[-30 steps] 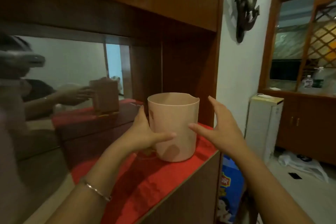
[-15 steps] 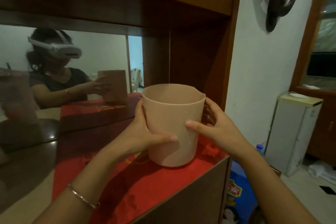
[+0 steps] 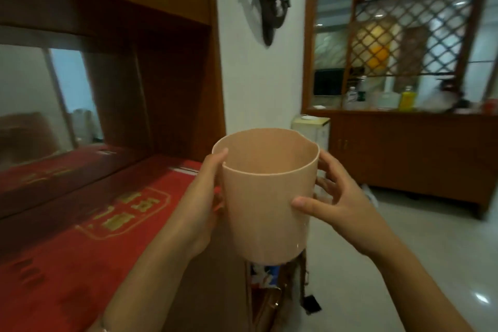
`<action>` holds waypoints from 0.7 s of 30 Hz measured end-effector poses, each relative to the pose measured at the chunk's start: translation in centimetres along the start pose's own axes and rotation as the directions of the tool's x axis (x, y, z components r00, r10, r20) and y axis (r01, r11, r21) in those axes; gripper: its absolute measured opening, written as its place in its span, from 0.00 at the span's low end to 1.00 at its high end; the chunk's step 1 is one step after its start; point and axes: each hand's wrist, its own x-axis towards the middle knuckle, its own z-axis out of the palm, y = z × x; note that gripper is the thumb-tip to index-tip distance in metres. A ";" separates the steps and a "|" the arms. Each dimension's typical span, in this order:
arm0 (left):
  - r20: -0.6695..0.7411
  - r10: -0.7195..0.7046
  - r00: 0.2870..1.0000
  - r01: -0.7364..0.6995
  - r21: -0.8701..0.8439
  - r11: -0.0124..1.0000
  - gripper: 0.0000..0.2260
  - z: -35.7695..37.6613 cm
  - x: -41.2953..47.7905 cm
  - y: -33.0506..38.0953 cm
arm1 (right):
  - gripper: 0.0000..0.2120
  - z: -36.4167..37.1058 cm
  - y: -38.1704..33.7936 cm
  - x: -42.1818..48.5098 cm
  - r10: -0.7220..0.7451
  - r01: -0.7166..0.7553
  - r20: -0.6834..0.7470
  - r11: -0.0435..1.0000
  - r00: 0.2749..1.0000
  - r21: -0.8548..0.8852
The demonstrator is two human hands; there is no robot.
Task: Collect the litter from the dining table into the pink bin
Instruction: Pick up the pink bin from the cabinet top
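The pink bin point(image 3: 265, 205) is a small round open-topped pail, held upright in the air in front of me, past the right edge of the cabinet shelf. My left hand point(image 3: 200, 205) clasps its left side, thumb near the rim. My right hand point(image 3: 334, 205) clasps its right side, thumb across the front wall. The inside of the bin looks bare. No dining table or litter shows in this view.
A red cloth point(image 3: 89, 234) covers the wooden cabinet shelf at left, with a mirror point(image 3: 40, 105) behind it. A wooden sideboard point(image 3: 409, 159) with bottles stands at the back right, a white box point(image 3: 310, 127) beside it. Bags point(image 3: 272, 288) lie below the bin on the tiled floor point(image 3: 404, 264).
Both hands closed on the bin, lifted it off the red cloth and carried it to the right, off the shelf. My view turned right toward the room.
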 end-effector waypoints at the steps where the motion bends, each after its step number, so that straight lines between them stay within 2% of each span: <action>1: 0.055 -0.039 0.998 0.038 0.016 0.999 0.23 1.1 -0.3 -0.8 | 0.41 -1.1 0.0 -1.8 0.025 -0.026 -0.041 0.999 0.999 -0.030; 6: 0.326 -0.262 0.908 0.273 0.012 0.962 0.20 9.2 -2.3 -4.5 | 0.43 -6.6 -0.1 -11.0 0.155 -0.224 -0.263 0.941 0.952 -0.254; 9: 0.432 -0.400 0.808 0.404 0.088 0.911 0.28 14.5 -3.5 -6.7 | 0.43 -10.1 -0.6 -16.5 0.204 -0.342 -0.394 0.884 0.896 -0.320; 11: 0.487 -0.420 0.766 0.424 0.108 0.899 0.24 18.4 -4.4 -8.2 | 0.40 -12.3 -1.1 -19.8 0.227 -0.399 -0.465 0.862 0.855 -0.313; 15: 0.545 -0.428 0.721 0.471 0.069 0.880 0.08 26.4 -6.3 -10.9 | 0.45 -17.2 -1.3 -25.0 0.265 -0.529 -0.602 0.787 0.754 -0.316; 21: 0.669 -0.416 0.616 0.502 0.073 0.862 0.12 40.3 -6.8 -14.5 | 0.38 -26.8 -0.9 -31.1 0.209 -0.619 -0.731 0.704 0.649 -0.348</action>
